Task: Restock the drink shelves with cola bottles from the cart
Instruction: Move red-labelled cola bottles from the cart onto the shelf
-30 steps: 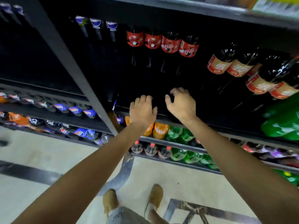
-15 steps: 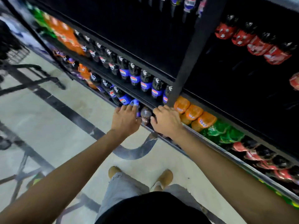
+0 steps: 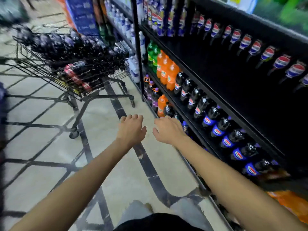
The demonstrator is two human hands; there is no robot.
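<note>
A black wire cart (image 3: 116,75) stands on the aisle floor at the left, piled with dark cola bottles (image 3: 73,47), some with red labels. The black drink shelves (image 3: 208,90) run along the right, stocked with blue-labelled cola, orange and green soda. My left hand (image 3: 131,129) and my right hand (image 3: 168,129) are stretched out side by side above the floor, between the cart and the shelves. Both hold nothing, with fingers loosely bent. The picture is blurred by motion.
Blue boxes (image 3: 81,15) are stacked at the far end of the aisle beyond the cart. The tiled floor (image 3: 106,117) with dark lines lies between me and the cart. Orange packs (image 3: 290,204) sit low at the right. A dark shape (image 3: 2,114) is at the left edge.
My view has swung left from the red-labelled cola shelf toward the cart. Both hands left the shelf edge and now hover over the floor, still holding nothing.
</note>
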